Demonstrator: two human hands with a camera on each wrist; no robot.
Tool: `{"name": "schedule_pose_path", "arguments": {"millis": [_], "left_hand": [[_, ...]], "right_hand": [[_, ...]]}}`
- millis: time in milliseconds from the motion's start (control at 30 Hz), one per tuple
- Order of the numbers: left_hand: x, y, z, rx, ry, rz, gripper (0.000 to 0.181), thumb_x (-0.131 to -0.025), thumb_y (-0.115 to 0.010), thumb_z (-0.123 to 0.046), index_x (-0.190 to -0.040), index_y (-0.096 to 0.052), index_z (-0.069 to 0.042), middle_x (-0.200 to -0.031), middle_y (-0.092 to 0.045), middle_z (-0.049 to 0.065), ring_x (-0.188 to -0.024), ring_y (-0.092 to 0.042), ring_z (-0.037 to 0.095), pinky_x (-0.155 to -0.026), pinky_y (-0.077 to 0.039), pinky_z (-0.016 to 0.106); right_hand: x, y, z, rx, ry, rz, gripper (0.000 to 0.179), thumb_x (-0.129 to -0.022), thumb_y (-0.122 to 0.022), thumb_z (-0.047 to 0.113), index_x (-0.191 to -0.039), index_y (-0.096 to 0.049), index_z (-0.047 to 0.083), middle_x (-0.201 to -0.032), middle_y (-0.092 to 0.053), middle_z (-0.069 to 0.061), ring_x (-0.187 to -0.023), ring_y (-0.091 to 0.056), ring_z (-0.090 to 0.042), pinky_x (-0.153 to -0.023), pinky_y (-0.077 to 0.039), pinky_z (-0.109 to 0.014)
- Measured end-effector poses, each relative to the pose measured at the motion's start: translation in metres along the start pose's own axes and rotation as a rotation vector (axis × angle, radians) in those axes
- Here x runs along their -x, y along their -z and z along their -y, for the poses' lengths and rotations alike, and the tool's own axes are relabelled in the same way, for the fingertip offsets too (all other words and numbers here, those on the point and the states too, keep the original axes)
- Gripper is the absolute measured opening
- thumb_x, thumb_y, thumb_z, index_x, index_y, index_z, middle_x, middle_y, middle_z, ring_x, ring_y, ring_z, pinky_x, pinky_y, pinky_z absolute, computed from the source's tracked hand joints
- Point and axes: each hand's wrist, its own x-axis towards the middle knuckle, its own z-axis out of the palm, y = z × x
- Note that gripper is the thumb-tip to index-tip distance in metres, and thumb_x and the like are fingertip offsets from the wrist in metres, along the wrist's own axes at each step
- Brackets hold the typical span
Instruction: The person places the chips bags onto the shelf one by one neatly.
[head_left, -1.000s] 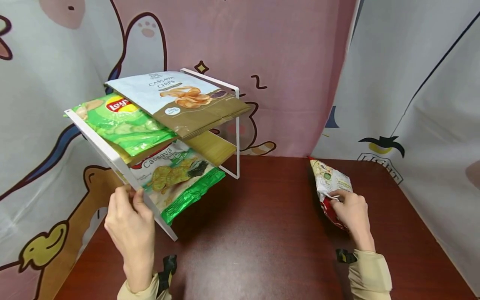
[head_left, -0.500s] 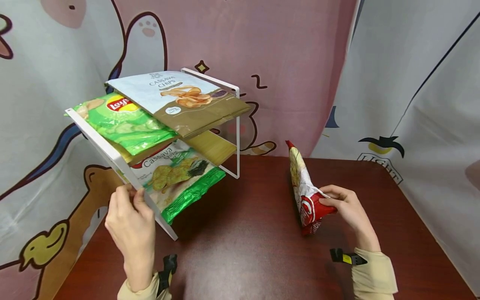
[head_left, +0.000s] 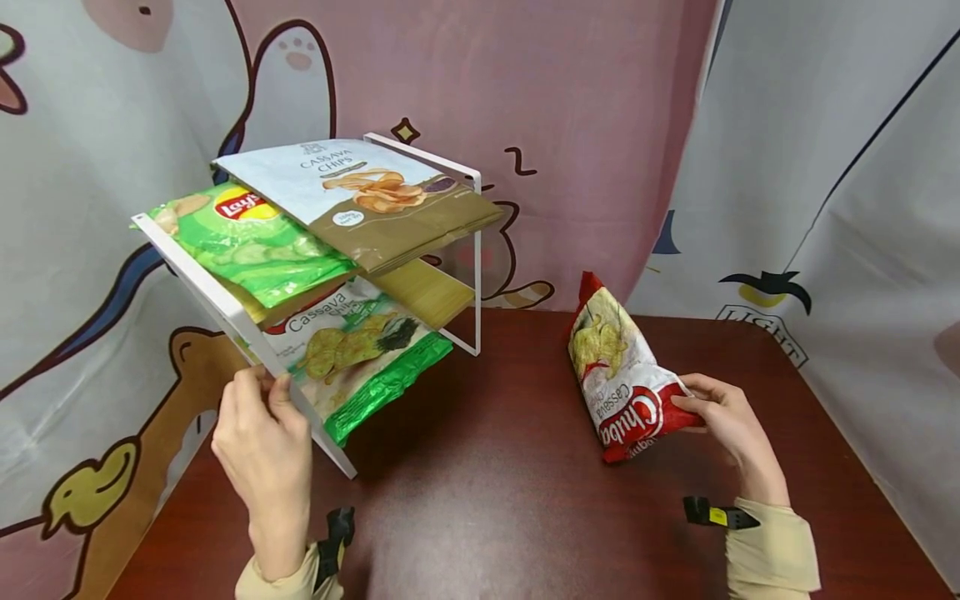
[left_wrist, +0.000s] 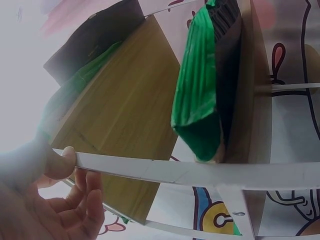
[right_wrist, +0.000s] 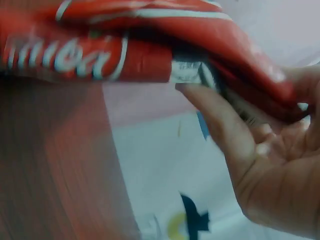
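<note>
My left hand pinches the white front upright of a two-tier snack rack; in the left wrist view its thumb lies over the white bar and its fingers curl beneath. A red and white bag of Chuba cassava chips is in my right hand, gripped at one side with its printed front turned to me. In the right wrist view the red chip bag is blurred, with the thumb against its edge.
On the rack's top tier, a blue and brown cassava chips bag overlaps a green Lay's bag. A white and green cassava chips bag leans out of the lower tier over its yellow wooden shelf. Printed cloth hangs behind the dark red table.
The right hand has brought the Chuba bag up off the table and leftward, then turned its front toward me. The left hand and the rack have stayed put.
</note>
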Motion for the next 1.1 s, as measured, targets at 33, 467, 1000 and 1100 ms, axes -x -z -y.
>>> {"name": "schedule_pose_path", "arguments": {"millis": [33,467,1000,1100], "left_hand": [[0.000,0.000,0.000,-0.002,0.002,0.001,0.029,-0.094,-0.056,-0.018,-0.091,-0.055,0.011,-0.078,-0.056,0.027,-0.062,-0.052,0.042,-0.055,-0.038,0.050],[0.000,-0.001,0.000,0.004,0.012,0.005,0.031,-0.094,-0.056,-0.020,-0.091,-0.056,0.011,-0.077,-0.056,0.026,-0.063,-0.053,0.043,-0.056,-0.039,0.052],[0.001,-0.001,0.000,0.003,0.015,-0.001,0.030,-0.094,-0.056,-0.019,-0.090,-0.056,0.011,-0.076,-0.056,0.025,-0.063,-0.052,0.042,-0.056,-0.038,0.052],[0.000,-0.002,0.000,0.005,0.018,-0.004,0.028,-0.093,-0.057,-0.018,-0.091,-0.056,0.010,-0.077,-0.056,0.025,-0.063,-0.053,0.042,-0.056,-0.038,0.053]], "right_hand": [[0.000,0.002,-0.001,0.075,-0.007,-0.033,0.024,-0.094,-0.054,0.015,-0.115,-0.061,0.004,-0.094,-0.067,-0.001,-0.070,-0.062,-0.003,-0.061,-0.055,-0.028],[-0.009,0.018,-0.028,0.489,-0.181,-0.133,0.042,-0.086,-0.044,0.007,-0.121,-0.050,-0.016,-0.110,-0.054,-0.040,-0.074,-0.065,-0.029,-0.061,-0.057,-0.040],[-0.013,-0.016,-0.041,0.688,-0.134,-0.528,0.044,-0.081,-0.049,0.007,-0.121,-0.050,-0.012,-0.120,-0.047,-0.040,-0.104,-0.042,-0.060,-0.082,-0.036,-0.066],[-0.014,-0.036,-0.035,0.709,0.059,-0.597,0.038,-0.081,-0.050,0.003,-0.116,-0.054,-0.012,-0.118,-0.050,-0.037,-0.104,-0.043,-0.059,-0.084,-0.035,-0.066]]}}
